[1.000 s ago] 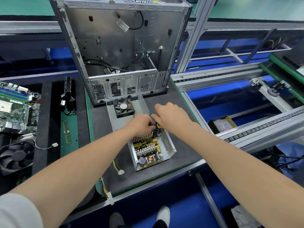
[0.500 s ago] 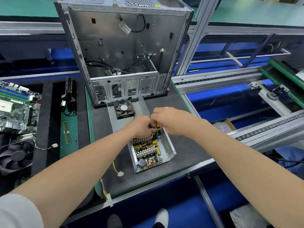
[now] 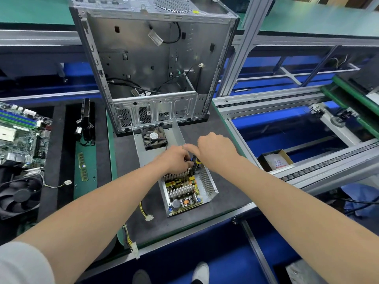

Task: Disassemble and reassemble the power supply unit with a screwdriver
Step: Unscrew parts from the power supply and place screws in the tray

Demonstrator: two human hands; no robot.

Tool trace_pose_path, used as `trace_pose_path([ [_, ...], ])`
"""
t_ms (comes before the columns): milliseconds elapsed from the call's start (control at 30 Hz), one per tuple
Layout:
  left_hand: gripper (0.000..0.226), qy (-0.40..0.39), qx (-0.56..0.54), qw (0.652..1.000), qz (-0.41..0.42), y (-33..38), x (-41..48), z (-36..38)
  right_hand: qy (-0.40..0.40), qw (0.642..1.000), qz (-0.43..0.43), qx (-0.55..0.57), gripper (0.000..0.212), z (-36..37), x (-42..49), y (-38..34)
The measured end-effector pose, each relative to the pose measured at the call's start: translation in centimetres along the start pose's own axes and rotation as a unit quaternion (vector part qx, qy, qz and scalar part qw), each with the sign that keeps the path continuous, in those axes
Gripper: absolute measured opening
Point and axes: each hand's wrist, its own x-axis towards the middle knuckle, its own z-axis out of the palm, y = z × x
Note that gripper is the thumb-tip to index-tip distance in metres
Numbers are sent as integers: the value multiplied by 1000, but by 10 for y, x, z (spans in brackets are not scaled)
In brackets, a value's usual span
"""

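Power supply unit (image 3: 207,184), 1: open on worktop (image 3: 227,193) centre, board (image 3: 184,198) exposed for screw access. Screwdriver (image 3: 197,160), 1: upright at its 12 o'clock end; right grip (image 3: 215,152) clenched round it, presumably to turn; left grip (image 3: 177,160) curled alongside, presumably steadying, hold indeterminable. Lid (image 3: 147,157) with fan (image 3: 154,137), 1: parked at 12 o'clock.

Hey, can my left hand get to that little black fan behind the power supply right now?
Probably yes: the fan lies uncovered just beyond the left hand, nothing between them. But that hand's fingers are curled at the power supply beside the screwdriver, so it must leave that first.
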Motion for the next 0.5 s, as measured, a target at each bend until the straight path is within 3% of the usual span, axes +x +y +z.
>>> trace_pose_path([
  [133,12,-3,12,1000,7,2,-3,-1,-75,979,-190,14,30,-12,-8,11],
  [200,10,1,-4,1000,4,1,-3,-1,-120,967,-225,9,10,-17,-13,17],
  [300,12,-2,-11,1000,12,-1,-2,-1,-139,966,-219,-13,31,-17,-14,20],
  [433,17,-5,12,1000,4,-1,3,1,-117,976,-182,28,16,-17,-11,16],
  [500,24,-1,16,1000,-2,-2,4,2,-101,984,-138,53,19,-13,-11,11],
])
